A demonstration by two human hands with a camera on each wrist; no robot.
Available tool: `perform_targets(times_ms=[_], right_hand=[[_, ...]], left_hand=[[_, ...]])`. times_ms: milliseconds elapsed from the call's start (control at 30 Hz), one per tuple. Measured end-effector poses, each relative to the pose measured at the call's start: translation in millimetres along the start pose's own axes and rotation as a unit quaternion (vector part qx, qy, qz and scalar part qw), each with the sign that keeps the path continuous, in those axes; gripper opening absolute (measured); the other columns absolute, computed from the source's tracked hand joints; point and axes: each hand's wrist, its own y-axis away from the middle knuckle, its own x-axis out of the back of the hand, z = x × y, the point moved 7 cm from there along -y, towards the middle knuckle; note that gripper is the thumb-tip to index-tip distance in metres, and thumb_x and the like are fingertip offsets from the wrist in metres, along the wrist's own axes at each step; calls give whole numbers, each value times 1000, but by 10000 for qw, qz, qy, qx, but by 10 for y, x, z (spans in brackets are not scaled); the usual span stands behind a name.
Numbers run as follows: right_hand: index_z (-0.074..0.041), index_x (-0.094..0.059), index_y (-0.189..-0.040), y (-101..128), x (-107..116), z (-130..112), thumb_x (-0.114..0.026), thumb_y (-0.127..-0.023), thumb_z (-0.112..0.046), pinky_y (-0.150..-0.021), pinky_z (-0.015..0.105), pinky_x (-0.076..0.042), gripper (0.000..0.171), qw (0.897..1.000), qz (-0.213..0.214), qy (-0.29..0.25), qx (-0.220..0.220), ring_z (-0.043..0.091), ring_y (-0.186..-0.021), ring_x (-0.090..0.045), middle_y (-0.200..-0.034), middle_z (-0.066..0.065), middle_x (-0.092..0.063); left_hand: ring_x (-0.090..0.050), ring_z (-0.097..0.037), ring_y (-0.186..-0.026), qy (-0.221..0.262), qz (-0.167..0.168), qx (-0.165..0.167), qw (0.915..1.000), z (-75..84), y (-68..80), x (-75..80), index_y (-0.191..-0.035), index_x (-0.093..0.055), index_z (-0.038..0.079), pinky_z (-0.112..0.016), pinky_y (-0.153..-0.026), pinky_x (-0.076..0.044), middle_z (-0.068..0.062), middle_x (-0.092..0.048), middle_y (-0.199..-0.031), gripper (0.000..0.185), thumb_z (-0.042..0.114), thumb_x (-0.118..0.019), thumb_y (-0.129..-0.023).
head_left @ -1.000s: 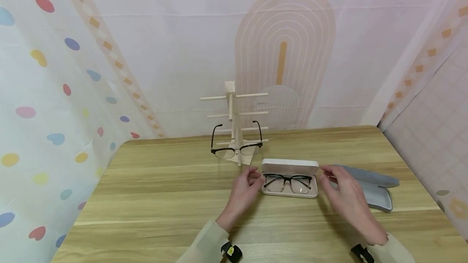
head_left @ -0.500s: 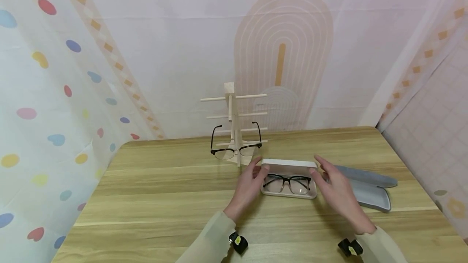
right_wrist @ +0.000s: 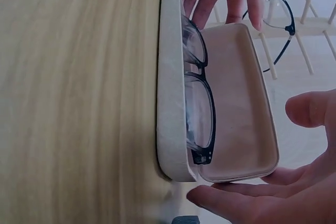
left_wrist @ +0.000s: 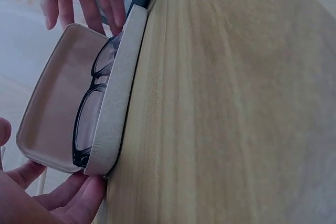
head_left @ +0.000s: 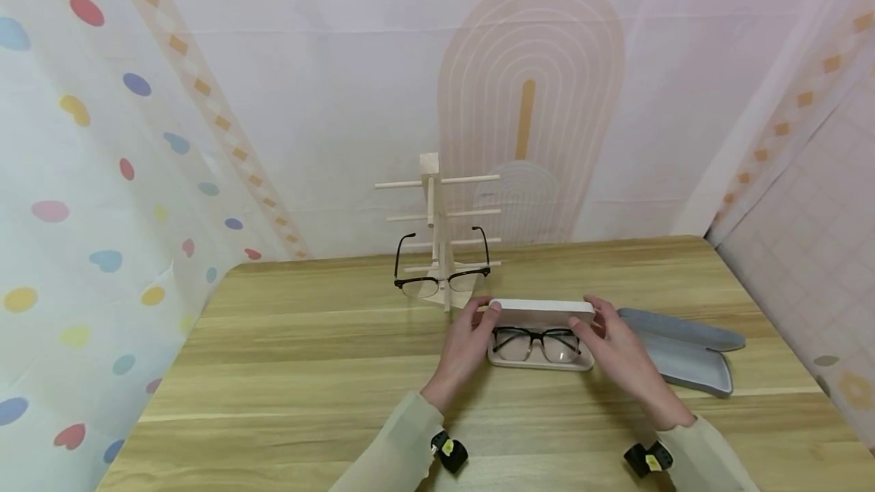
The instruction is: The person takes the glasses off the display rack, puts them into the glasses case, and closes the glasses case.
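An open white glasses case (head_left: 540,361) lies on the wooden table (head_left: 307,370) with black-framed glasses (head_left: 536,340) inside. Its lid (head_left: 541,308) stands half raised, leaning forward. My left hand (head_left: 472,340) lies at the case's left end, its straight fingers touching the lid's edge. At the right end my right hand (head_left: 608,344) does the same. The left wrist view shows my left hand's fingers (left_wrist: 63,203) under the case end (left_wrist: 118,103). In the right wrist view my right hand's fingers (right_wrist: 231,198) lie beside the lid (right_wrist: 236,103), with the thumb held apart from it.
A wooden rack (head_left: 437,226) behind the case carries another pair of black glasses (head_left: 440,273) on its lowest pegs. An open grey case (head_left: 690,359) lies just right of my right hand. Patterned cloth walls close in the table's back and sides.
Both hands moved in from beside the case to the lid's two ends. The lid has tipped forward and now looks thinner from above.
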Motion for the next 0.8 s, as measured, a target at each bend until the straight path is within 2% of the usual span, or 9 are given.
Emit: perform_targets(times_ms=[100,233,333,533,667,800], right_hand=[[0,-21,-161,5,-12,10,-49,-109,-44,-111,66,-38,73,10000,-34,-81,-4,53,-142,-38,-158,38,-30],[-2,-26,-159,11,-11,18,-50,-109,-43,-104,62,-46,69,9999,52,-64,65,49,-135,-49,-148,35,-47],[-1,-28,-157,12,-15,21,-49,-110,-42,-100,59,-49,66,9998,96,-28,146,47,-132,-52,-142,33,-54],[-2,-36,-152,-6,-5,35,-41,-112,-46,-101,61,-46,60,9995,158,-16,258,47,-134,-51,-143,33,-55],[-2,-42,-147,-21,25,37,-34,-113,-45,-87,49,-51,56,9984,315,305,364,41,-115,-60,-128,30,-63],[0,-47,-142,-28,52,5,-31,-114,-41,-81,45,-49,52,9950,478,679,559,34,-103,-60,-120,25,-65]], left_hand=[[-66,-29,-113,-34,6,34,10000,-3,-1,4,-134,-64,12,-50,-94,-53,-14,-71,-121,50,51,-51,-106],[-66,-28,-114,-34,22,34,10000,-7,3,12,-131,-65,13,-49,-94,-54,-13,-71,-121,46,49,-53,-106],[-66,-29,-113,44,13,-60,10000,-7,9,16,-130,-65,12,-49,-93,-54,-13,-71,-120,44,46,-55,-105],[-67,-30,-110,197,-19,-197,9996,-16,23,27,-127,-67,8,-49,-92,-55,-13,-71,-117,40,41,-60,-105],[-67,-30,-110,201,-47,-261,9994,0,34,38,-126,-67,8,-49,-92,-55,-13,-71,-117,38,38,-61,-105],[-67,-30,-112,234,-94,-291,9993,12,34,43,-126,-67,7,-49,-94,-54,-13,-71,-118,36,36,-61,-105]])
